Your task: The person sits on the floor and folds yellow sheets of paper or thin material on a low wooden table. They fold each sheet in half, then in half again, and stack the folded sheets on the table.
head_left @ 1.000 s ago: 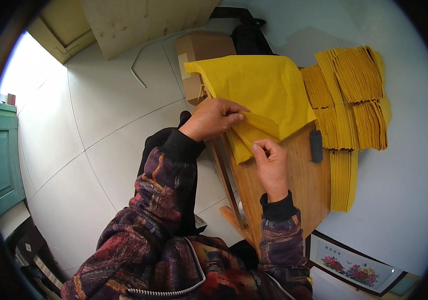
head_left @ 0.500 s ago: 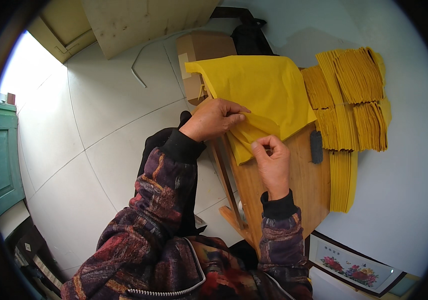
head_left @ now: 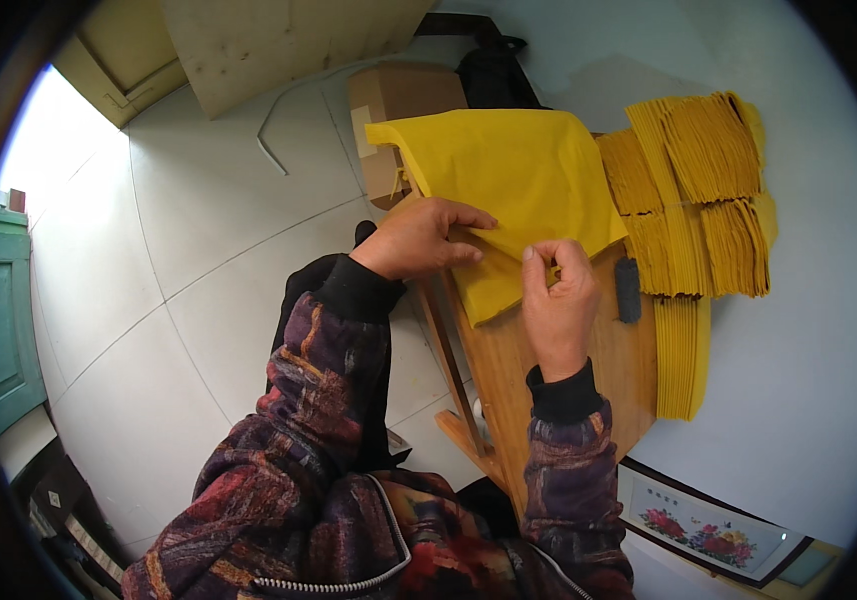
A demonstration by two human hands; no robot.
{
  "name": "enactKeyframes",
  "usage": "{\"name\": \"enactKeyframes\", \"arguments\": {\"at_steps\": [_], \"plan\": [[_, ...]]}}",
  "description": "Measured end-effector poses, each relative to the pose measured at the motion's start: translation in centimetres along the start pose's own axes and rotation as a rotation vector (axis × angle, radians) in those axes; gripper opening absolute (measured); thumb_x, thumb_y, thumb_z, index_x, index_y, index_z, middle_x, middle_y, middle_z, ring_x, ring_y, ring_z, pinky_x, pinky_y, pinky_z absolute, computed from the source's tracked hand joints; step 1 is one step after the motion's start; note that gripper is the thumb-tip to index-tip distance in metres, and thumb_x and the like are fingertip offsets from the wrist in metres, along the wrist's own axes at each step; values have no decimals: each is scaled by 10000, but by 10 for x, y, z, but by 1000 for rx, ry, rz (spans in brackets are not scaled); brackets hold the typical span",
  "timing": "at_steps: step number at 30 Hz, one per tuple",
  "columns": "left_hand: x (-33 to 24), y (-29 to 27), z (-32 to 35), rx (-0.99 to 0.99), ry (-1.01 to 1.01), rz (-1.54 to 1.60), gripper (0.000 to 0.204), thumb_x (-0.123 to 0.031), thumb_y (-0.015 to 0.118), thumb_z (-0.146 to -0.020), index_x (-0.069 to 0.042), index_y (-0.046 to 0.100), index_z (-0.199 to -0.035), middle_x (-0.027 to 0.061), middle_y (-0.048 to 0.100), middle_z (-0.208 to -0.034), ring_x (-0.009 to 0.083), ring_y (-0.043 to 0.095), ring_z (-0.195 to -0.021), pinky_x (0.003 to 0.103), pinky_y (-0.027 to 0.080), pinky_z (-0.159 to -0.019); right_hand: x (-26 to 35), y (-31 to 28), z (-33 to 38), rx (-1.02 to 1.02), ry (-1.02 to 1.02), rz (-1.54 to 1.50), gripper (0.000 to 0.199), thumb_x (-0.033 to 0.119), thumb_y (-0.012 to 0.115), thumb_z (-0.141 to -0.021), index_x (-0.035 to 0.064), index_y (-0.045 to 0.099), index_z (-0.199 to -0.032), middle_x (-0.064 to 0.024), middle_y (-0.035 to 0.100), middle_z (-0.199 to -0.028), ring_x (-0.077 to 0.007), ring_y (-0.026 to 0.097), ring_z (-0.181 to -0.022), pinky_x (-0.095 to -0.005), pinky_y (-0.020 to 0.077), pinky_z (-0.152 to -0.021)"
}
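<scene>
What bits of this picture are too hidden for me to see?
In the head view:
Right hand: whether it pinches something tiny; its own grip covers that.
Table: the part beneath the yellow cloth.
Cardboard box: its nearer part, behind the cloth.
Green panel: left side, cut off by the dark rim.

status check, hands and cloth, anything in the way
Left hand on yellow cloth. Right hand at its near edge, hold unclear. Dark grey block near cloth, apart from hands.

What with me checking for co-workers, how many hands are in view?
2: the left hand at the left edge of the yellow cloth, the right hand at its lower edge, partly over the wooden table. No other hand shows.
</scene>
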State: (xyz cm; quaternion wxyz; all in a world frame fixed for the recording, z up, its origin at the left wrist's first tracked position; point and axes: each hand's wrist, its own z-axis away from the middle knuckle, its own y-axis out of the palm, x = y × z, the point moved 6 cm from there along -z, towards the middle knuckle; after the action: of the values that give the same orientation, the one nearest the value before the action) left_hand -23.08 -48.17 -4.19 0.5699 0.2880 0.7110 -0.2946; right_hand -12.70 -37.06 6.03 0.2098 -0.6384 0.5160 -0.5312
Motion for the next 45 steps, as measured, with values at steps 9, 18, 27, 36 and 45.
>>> {"name": "enactKeyframes", "arguments": {"at_steps": [9, 18, 27, 36, 45], "plan": [[0, 0, 1, -10, -204, -4, 242, -112, 627, -931, 18, 683, -1127, 129, 720, -989, 190, 651, -884, 285, 508, -834, 7, -9, 45, 4, 202, -220, 50, 13, 640, -879, -5, 598, -899, -123, 603, -886, -266, 605, -805, -337, 495, -747], [9, 2, 1, -39, -219, 131, 276, -174, 616, -951, 52, 675, -1100, 122, 727, -944, 161, 635, -838, 284, 503, -804, -141, -76, 67, -224, 414, 183, 234, 110, 620, -909, 10, 639, -1120, -131, 588, -1008, -283, 589, -936, -362, 490, -823], [14, 1, 6, -48, -308, 150, 281, -166, 616, -964, 55, 663, -1132, 84, 716, -929, 155, 628, -826, 271, 503, -806, -238, -79, 72, -28, 596, 789, 158, 156, 640, -885, 68, 677, -1011, -133, 603, -1102, -358, 546, -1048, -462, 439, -916], [18, 3, 3, -46, -329, 252, 303, -215, 626, -958, 44, 668, -1111, 100, 715, -926, 153, 623, -833, 279, 497, -786, -239, -96, 69, -50, 766, 373, 180, 113, 708, -838, 18, 610, -955, -166, 634, -950, -371, 589, -966, -440, 462, -828], [6, 0, 3, -37, -311, 122, 289, -176, 612, -958, 59, 663, -1120, 78, 709, -952, 135, 624, -847, 269, 500, -801, -38, -15, 90, -13, 56, 80, 195, 93, 679, -842, 4, 621, -1005, -144, 616, -1061, -331, 581, -994, -408, 467, -886]]}}
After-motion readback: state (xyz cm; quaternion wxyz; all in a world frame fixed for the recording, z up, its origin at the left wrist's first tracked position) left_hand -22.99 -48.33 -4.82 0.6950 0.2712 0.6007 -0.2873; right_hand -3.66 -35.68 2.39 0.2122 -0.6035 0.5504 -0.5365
